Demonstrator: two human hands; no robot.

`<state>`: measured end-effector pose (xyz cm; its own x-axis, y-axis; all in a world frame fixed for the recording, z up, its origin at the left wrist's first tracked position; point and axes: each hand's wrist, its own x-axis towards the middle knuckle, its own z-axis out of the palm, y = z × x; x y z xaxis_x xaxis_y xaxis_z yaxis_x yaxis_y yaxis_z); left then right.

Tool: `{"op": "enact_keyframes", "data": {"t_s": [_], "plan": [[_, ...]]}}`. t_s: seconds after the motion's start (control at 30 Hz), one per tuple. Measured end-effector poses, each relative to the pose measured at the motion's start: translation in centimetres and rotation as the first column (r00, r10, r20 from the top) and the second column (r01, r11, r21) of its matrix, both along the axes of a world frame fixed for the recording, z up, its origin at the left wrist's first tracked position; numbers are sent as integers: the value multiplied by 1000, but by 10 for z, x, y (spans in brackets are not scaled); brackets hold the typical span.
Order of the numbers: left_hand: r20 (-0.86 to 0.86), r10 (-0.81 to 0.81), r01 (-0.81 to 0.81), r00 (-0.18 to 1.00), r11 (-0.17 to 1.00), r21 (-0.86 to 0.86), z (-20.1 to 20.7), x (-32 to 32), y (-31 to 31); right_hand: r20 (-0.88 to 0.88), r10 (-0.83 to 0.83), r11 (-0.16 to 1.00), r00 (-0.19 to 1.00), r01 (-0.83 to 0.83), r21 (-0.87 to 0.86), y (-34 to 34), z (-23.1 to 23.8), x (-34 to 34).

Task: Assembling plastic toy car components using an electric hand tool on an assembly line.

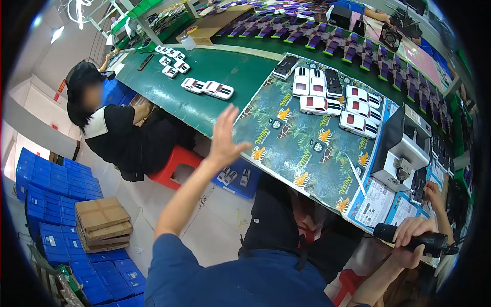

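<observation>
My left hand (225, 137) is raised over the near edge of the patterned mat (291, 153), fingers spread and holding nothing. At the lower right, my right hand (411, 234) is wrapped around a thick black electric screwdriver (432, 243), with cords at its right end. Several white toy cars with black stripes (319, 105) stand grouped on the mat's far part, beside black car bases (333, 83). Just beyond my right hand, another person's hand (434, 197) touches a black car base (418, 185).
A white and black bench machine (401, 153) stands on the right. More toy cars (219, 90) sit on the green table (240, 66). Purple and green parts (332, 41) line the far belt. A co-worker (128, 130) sits at left, near a red stool (176, 166) and blue crates (56, 204).
</observation>
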<state>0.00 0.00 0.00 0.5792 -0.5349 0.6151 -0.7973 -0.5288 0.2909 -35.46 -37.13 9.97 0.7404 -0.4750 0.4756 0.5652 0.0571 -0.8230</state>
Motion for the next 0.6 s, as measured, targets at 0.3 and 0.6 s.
{"op": "enact_keyframes", "data": {"t_s": [0.3,0.6], "plan": [[-45,-403,374,914,881,-290,40,-132,-163,69,-16,979,998,2,203,-28,-1,-30],[126,-681,582,721,695,422,106,-210,-458,117,-155,981,981,138,139,-63,20,-119]]}}
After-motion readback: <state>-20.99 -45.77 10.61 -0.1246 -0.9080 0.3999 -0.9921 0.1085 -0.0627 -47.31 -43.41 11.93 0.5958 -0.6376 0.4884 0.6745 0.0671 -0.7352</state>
